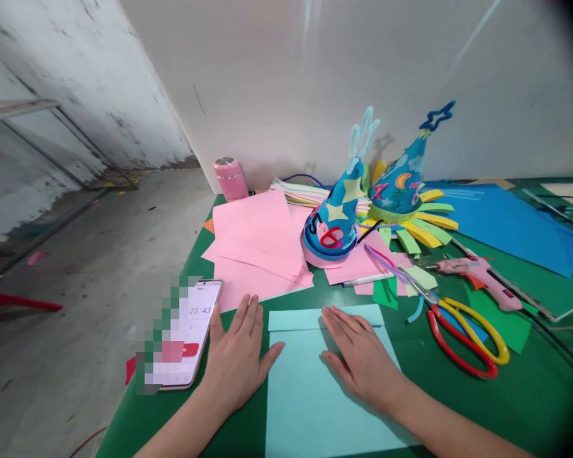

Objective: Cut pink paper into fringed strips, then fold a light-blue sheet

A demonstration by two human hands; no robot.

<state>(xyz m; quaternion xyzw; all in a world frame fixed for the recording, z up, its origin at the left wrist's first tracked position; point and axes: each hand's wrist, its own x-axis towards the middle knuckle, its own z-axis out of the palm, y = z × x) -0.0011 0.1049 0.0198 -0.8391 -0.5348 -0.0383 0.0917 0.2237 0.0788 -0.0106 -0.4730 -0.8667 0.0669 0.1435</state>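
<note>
A light-blue sheet of paper lies on the green table, with a narrow strip folded over along its far edge. My right hand rests flat on the sheet, its fingertips on the folded strip. Just left of the paper, my left hand lies palm down with its fingers stretched, the thumb tip reaching the sheet's left edge. Beside that hand is a phone whose screen reads 23:43. Scissors with red and yellow handles lie to the right of my right hand.
Pink paper sheets and a pink bottle are at the back left. Two decorated blue cone hats stand near the wall. A pink glue gun with its cord, a pen and blue sheets lie at right.
</note>
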